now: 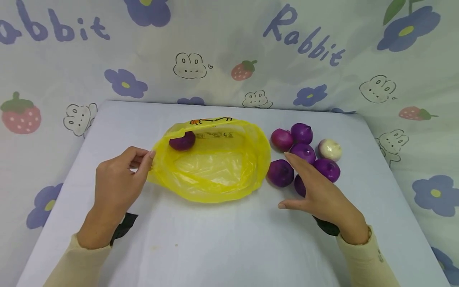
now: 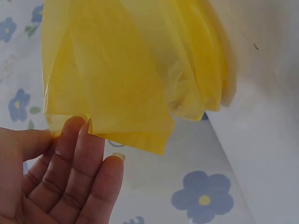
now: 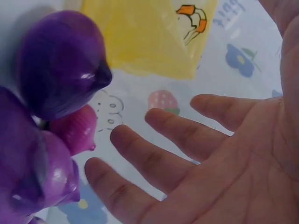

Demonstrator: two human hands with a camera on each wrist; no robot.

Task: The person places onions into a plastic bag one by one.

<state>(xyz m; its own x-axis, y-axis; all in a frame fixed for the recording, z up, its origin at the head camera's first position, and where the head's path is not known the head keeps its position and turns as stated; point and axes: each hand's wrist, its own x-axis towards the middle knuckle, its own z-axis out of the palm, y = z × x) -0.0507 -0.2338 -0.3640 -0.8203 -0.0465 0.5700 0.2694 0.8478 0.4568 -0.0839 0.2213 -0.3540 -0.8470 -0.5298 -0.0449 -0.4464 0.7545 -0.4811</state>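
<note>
A yellow plastic bag (image 1: pixel 211 169) stands with its mouth spread wide on the white table. One purple onion (image 1: pixel 183 141) shows inside it at the far left. My left hand (image 1: pixel 120 177) pinches the bag's left rim between thumb and fingers; in the left wrist view the yellow film (image 2: pixel 112 84) hangs over the fingertips. My right hand (image 1: pixel 322 195) is spread, thumb apart from the fingers, above the group of onions right of the bag. Nearest to it is a purple onion (image 1: pixel 281 173) beside the bag; another is partly hidden beneath the hand.
Several more purple onions (image 1: pixel 327 170) cluster on the right of the white table (image 1: pixel 229 243), with one white onion (image 1: pixel 330 150) at their outer side. A patterned cloth (image 1: pixel 218 36) with rabbits and flowers hangs behind the table.
</note>
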